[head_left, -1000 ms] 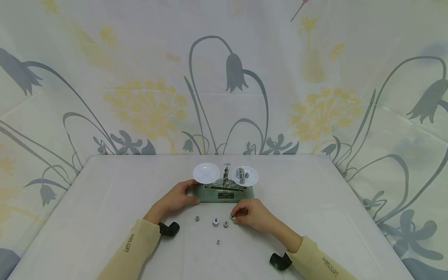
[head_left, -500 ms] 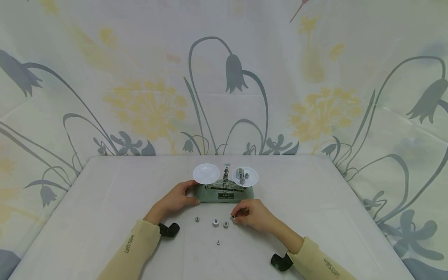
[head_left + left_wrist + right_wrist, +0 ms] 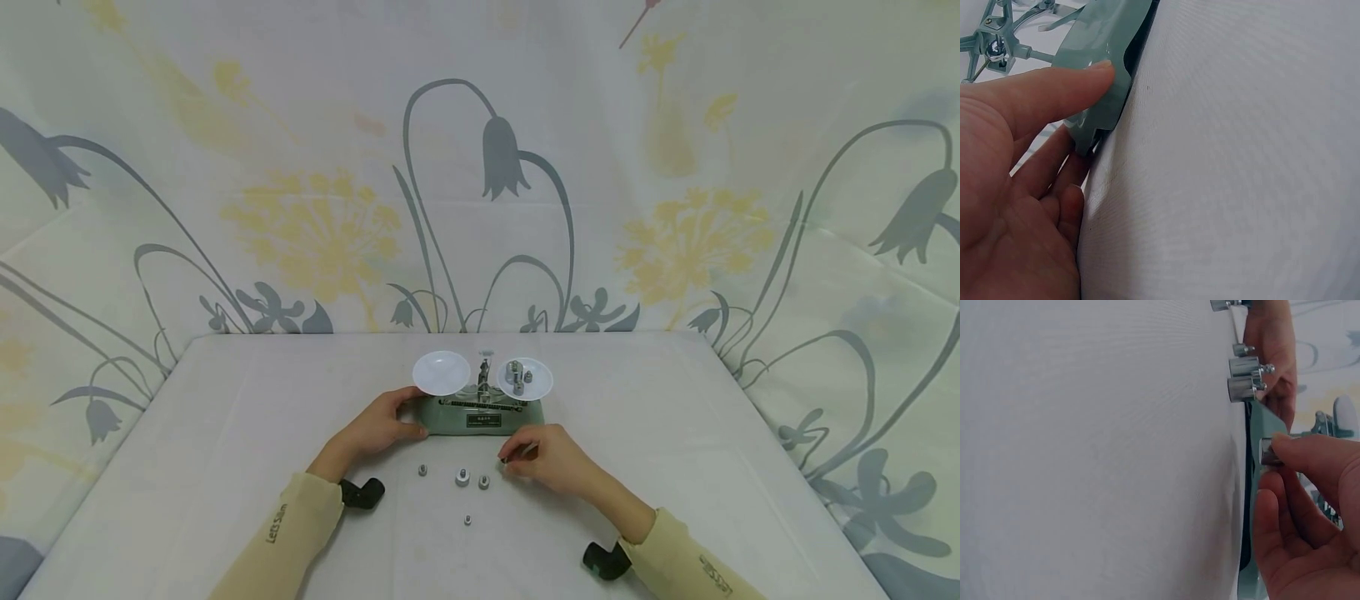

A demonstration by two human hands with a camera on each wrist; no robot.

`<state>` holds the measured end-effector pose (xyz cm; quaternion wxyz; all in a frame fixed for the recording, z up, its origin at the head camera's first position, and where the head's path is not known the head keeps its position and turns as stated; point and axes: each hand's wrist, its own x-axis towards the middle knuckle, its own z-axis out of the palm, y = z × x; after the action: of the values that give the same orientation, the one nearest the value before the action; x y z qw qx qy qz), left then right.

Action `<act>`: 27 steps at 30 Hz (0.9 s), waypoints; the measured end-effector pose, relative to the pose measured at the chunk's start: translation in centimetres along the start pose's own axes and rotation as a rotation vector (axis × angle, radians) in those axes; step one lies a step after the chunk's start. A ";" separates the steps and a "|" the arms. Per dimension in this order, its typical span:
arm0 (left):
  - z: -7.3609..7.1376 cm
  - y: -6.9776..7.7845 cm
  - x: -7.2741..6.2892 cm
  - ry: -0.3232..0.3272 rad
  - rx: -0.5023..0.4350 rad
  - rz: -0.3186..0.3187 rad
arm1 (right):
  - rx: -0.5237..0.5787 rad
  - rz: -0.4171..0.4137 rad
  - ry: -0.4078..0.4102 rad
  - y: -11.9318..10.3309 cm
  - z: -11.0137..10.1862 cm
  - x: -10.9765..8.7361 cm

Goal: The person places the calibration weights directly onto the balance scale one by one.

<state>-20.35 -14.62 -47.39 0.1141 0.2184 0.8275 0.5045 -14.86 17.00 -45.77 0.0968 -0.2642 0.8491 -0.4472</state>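
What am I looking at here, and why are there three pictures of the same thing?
There's no robot here, just a person's two bare hands. The big picture comes from a camera on the person's head, looking forward and down. The other two come from cameras on the wrists, so each gets a close, tilted look at one hand.

The green thing is a balance scale, with two white pans. The left hand holds one end of its base. The right hand pinches a shiny metal weight, which seems to be lifted off the white tabletop. Four more weights stand there, in front of the scale. The right-side pan already has some weights on it too.
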 end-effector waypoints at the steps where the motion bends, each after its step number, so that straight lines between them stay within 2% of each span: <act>1: 0.0 0.0 0.0 0.002 0.000 -0.002 | -0.006 -0.008 0.004 -0.1 -0.1 0.0; 8: 0.2 0.2 -0.1 0.014 -0.015 -0.001 | -0.021 -0.030 0.033 -0.3 -1.0 0.1; 14: 0.0 0.0 0.0 0.004 0.017 0.002 | -0.018 -0.062 0.048 -0.4 -1.6 -0.1; 27: -0.1 -0.1 -0.1 -0.001 0.011 0.001 | -0.001 -0.044 0.071 -1.0 -3.2 -0.7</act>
<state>-20.33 -14.73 -47.42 0.1130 0.2195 0.8302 0.4997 -15.22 19.21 -43.12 0.0566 -0.2670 0.8460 -0.4580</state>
